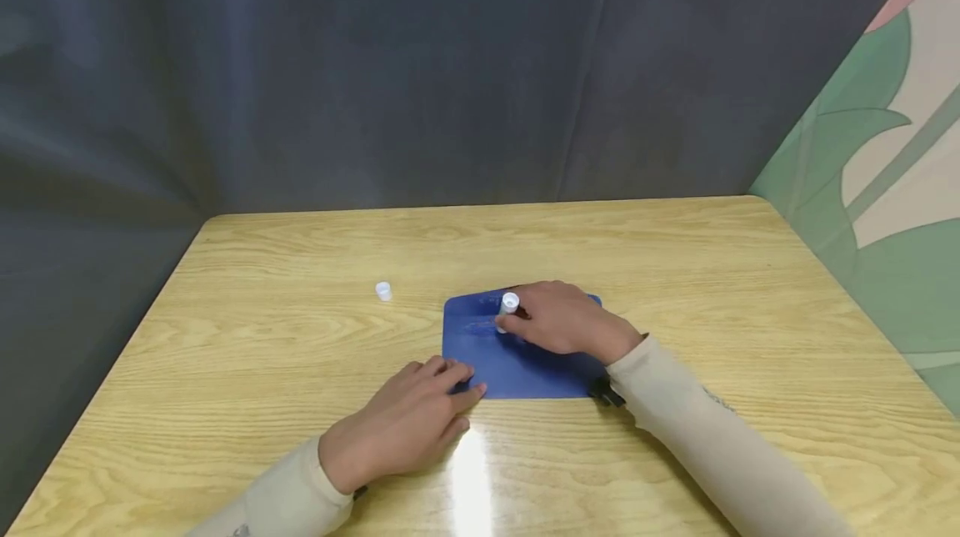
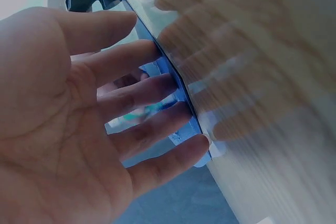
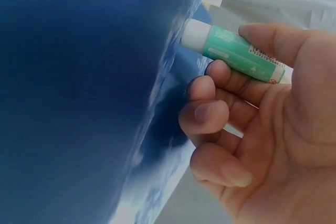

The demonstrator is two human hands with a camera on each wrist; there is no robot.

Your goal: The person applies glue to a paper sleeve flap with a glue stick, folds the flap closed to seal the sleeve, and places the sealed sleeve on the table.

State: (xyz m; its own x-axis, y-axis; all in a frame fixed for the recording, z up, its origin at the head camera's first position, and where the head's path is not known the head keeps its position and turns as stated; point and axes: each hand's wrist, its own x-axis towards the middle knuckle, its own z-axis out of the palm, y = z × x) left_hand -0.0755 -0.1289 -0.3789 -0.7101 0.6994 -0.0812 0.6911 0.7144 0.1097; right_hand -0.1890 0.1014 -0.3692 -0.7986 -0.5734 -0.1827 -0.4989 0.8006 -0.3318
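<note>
A flat blue sheet, perhaps an envelope or folder, lies on the wooden table with glossy streaks across its far part. In my right hand is a green-and-white glue stick, pinched between thumb and fingers. Its white end meets the blue surface in the right wrist view, while the other fingers curl loosely below. My left hand rests with fingers spread on the sheet's near left corner. The left wrist view shows those fingers along the blue edge, holding nothing.
A small white cap stands on the table to the left of the blue sheet. Dark cloth hangs behind the table and along its left side. At the right is a wall with painted leaves.
</note>
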